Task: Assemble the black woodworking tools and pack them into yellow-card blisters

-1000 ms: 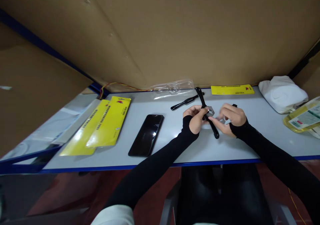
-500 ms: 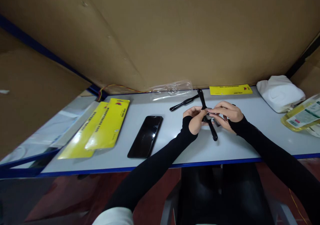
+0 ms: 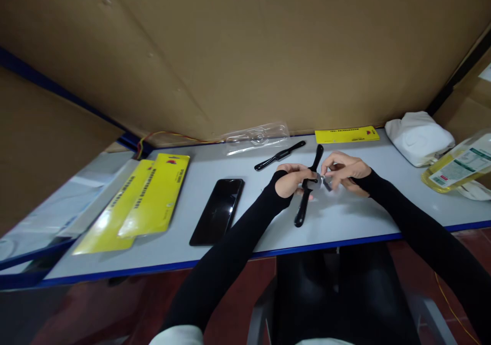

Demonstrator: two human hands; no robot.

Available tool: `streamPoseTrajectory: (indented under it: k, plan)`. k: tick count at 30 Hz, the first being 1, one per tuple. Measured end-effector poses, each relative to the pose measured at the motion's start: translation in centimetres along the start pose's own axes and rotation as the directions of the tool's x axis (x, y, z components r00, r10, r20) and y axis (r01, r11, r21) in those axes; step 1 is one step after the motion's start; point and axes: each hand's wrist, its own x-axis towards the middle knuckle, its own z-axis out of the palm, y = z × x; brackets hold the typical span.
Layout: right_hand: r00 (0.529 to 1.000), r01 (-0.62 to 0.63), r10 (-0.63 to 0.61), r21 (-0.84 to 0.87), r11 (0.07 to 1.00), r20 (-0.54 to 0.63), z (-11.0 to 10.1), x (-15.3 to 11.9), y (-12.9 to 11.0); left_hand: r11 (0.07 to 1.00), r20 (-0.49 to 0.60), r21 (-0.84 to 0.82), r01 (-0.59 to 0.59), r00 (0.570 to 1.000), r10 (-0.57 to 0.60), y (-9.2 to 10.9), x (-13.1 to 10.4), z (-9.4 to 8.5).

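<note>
My left hand (image 3: pixel 293 180) is closed round the middle of a black two-handled tool (image 3: pixel 303 208), which slants upright above the table with a metal piece at its centre. Close on its right, my right hand (image 3: pixel 345 172) pinches a small metal part (image 3: pixel 327 183); blur hides its exact shape. A second black two-handled piece (image 3: pixel 282 154) lies on the table behind my left hand. Clear plastic packaging (image 3: pixel 257 138) rests against the back board.
A black phone (image 3: pixel 217 211) lies left of my left arm. Yellow cards (image 3: pixel 155 194) overlap at the left, and another yellow card (image 3: pixel 347 135) is at the back. A white bundle (image 3: pixel 418 138) and a bottle of yellow liquid (image 3: pixel 458 166) stand at the right.
The held tool has turned, its upper end now leaning right and its lower end left. My right hand has drawn slightly away from its centre with the small metal part. The view has shifted slightly.
</note>
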Motion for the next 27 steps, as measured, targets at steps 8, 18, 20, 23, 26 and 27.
streamPoseTrajectory:
  k: [8,18,20,23,26,27]
  plan:
    - [0.988,-0.069,0.027,-0.280,0.957,-0.153,5.1,-1.0,0.5,0.989,-0.232,-0.121,-0.079,0.971,0.050,-1.5,2.1,0.9]
    - [0.973,-0.125,0.034,-0.402,0.907,-0.227,4.0,-0.7,2.9,0.983,-0.284,-0.147,-0.107,0.957,0.062,0.6,3.0,-2.4]
    - [0.966,-0.215,0.119,-0.459,0.862,-0.230,4.1,-0.1,3.4,0.978,-0.271,-0.136,-0.160,0.955,0.118,0.8,3.1,-3.2]
    - [0.963,-0.255,0.263,-0.494,0.831,-0.055,5.0,0.8,4.1,0.975,-0.236,-0.125,-0.184,0.960,0.151,0.8,3.4,-3.8]
    - [0.907,-0.322,0.414,-0.509,0.798,0.075,5.6,1.4,4.9,0.978,-0.219,-0.122,-0.168,0.966,0.138,0.4,3.6,-3.5]
    - [0.885,-0.368,0.461,-0.508,0.779,0.067,5.6,1.5,5.1,0.977,-0.217,-0.132,-0.167,0.967,0.135,0.3,3.7,-3.3]
